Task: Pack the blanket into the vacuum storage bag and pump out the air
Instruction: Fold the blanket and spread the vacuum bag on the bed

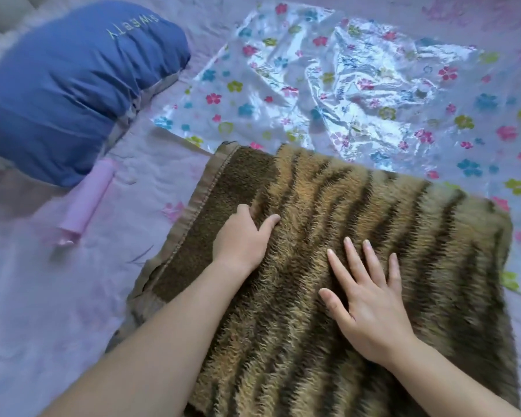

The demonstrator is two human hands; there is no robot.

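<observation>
Two hands rest on the folded blanket (373, 206), which lies toward the near right of the bed (42, 296). The left hand (242, 236) has its fingers curled down into the pile near the hemmed left edge and seems to grip a tuck of it. The right hand (370, 299) lies flat with its fingers spread, pressing the middle and holding nothing.

The blanket is a thick, rough rectangle turned a little askew. Its hemmed side runs from the near left up toward the far middle. Its near end is cut off from view, so its long axis is a guess: probably near to far.

The vacuum storage bag (313, 85) lies flat and crumpled straight beyond the hands, spread wide toward the far right corner. The blanket's far edge overlaps the bag's near edge. I cannot tell which side holds the mouth. The load likely has to slide away from the person, far edge first, and the right hand is a little nearer the bag's centre.

A pink tube (85, 203), likely the pump, lies left of the blanket beside a blue pillow (66, 94), nearer the left hand.
</observation>
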